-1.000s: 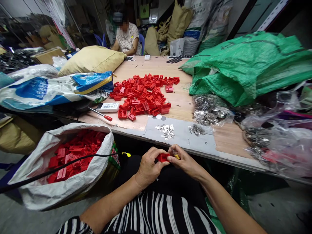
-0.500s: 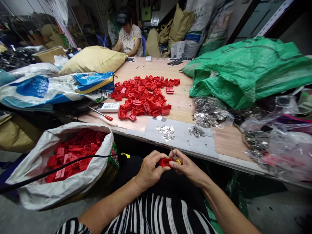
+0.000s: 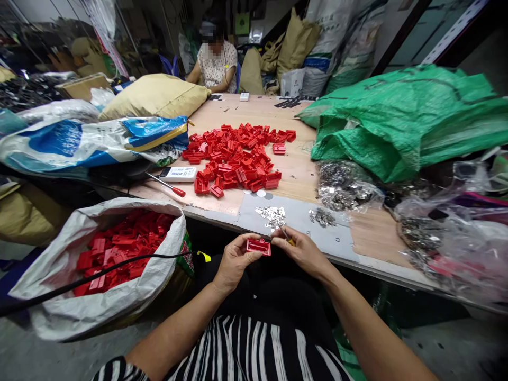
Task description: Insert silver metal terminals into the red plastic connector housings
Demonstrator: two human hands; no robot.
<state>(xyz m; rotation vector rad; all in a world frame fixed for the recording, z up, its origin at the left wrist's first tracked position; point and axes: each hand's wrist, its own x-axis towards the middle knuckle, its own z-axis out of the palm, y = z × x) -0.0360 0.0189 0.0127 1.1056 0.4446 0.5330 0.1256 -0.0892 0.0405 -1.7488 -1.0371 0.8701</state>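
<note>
We have an open white sack heaped with red parts. Our left hand pinches a red housing just in front of the table; our right hand, beside it, grasps a yellow-handled tool. Farther right, a clear plastic bag holds small metal pieces.

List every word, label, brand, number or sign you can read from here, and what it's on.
None can be read for certain.
Blue-and-white sack: printed characters, too blurred.
White flat object: printed markings, too small.
Open white sack: printing on its green side, too small.
Green sack: dark marks, cannot tell if lettering.
</note>
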